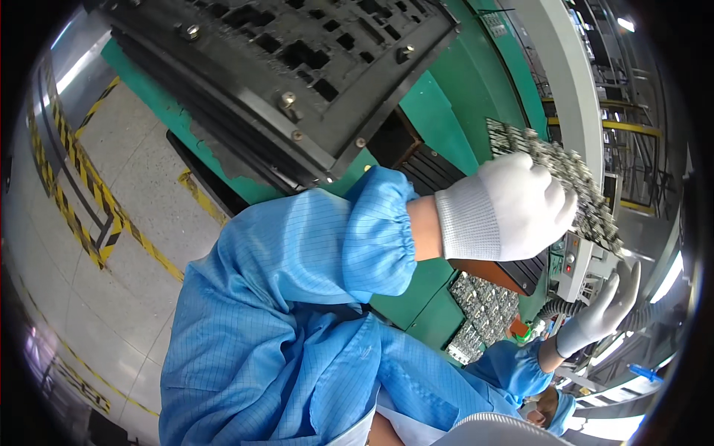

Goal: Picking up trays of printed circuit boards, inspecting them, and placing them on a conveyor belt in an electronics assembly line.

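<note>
Circuit panel [583,187], seemingly held, outside fixture [216,70]

- One view — taken from the wearer's own head, the left of two cameras worn side by side.
- It faces down across the blue smock [290,357], close under the lens, past the left gloved hand [509,210], right gloved hand [606,305] and circuit board [591,195].
- Farthest off: the racks [632,128] at right.
- Wide fisheye — the scene leans, floor [126,167] on the left, ringed in black.
</note>
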Available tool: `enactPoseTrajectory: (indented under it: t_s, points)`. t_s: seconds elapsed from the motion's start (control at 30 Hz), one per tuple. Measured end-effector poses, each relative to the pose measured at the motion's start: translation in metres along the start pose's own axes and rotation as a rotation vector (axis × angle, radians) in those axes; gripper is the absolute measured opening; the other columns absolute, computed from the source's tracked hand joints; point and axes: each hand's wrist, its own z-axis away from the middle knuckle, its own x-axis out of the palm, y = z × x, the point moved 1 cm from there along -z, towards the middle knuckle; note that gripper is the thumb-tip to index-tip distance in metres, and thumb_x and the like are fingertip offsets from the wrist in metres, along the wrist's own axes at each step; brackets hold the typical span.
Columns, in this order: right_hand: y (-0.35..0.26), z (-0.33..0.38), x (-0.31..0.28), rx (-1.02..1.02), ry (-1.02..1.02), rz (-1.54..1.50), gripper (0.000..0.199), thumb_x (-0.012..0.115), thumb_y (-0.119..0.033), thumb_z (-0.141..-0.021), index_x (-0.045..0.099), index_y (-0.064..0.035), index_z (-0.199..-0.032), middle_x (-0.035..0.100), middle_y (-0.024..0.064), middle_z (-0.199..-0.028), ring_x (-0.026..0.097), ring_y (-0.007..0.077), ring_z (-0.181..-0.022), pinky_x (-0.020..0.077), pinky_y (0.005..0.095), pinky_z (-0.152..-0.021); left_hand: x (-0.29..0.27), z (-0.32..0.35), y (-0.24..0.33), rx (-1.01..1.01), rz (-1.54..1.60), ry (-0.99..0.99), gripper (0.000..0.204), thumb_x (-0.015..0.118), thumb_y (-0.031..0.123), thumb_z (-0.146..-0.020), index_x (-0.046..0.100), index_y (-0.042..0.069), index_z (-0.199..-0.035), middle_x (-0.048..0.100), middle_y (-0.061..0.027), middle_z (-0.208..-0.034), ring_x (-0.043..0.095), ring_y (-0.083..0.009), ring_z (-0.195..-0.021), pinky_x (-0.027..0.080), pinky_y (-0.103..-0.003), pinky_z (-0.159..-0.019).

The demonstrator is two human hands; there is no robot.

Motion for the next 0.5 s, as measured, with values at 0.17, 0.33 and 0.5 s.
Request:
enactPoseTrajectory:
  t_s: [0.17,0.33,0.5]
  points:
    - [-0.001,-0.002,-0.009,-0.687,-0.112,0.366,0.066,0.080,-0.011,-0.084,0.057,-0.0043,-0.145,0.056,0.0160,-0.147,0.049,0.0344,-0.139,0.0435,0.0446,-0.113,0.002,0.000,0.000,0.026,-0.005,-0.067,0.029,0.062,0.024,-0.090,0.070,0.003,-0.109,0.064,-0.0032,-0.082,0.063,-0.0177,-0.073,0.049,-0.033,-0.066]
    - [-0.022,0.000,0.028,-0.713,-0.379,0.302,0.072,0.085,-0.006,-0.072,0.062,-0.0066,-0.139,0.059,0.0135,-0.143,0.053,0.0364,-0.135,0.0414,0.0477,-0.113,0.006,0.013,-0.003,0.025,-0.073,-0.292,0.025,0.062,0.024,-0.090,0.070,0.005,-0.105,0.064,-0.0044,-0.079,0.064,-0.0193,-0.075,0.050,-0.033,-0.069]
    - [-0.017,0.002,0.039,-0.538,-0.515,0.195,0.055,0.078,-0.002,-0.077,0.066,-0.0046,-0.131,0.065,0.0148,-0.131,0.061,0.0333,-0.123,0.0459,0.0439,-0.107,0.010,0.012,0.000,0.047,-0.062,-0.179,0.020,0.062,0.024,-0.090,0.069,0.007,-0.098,0.064,-0.0041,-0.076,0.065,-0.0205,-0.075,0.051,-0.034,-0.074]
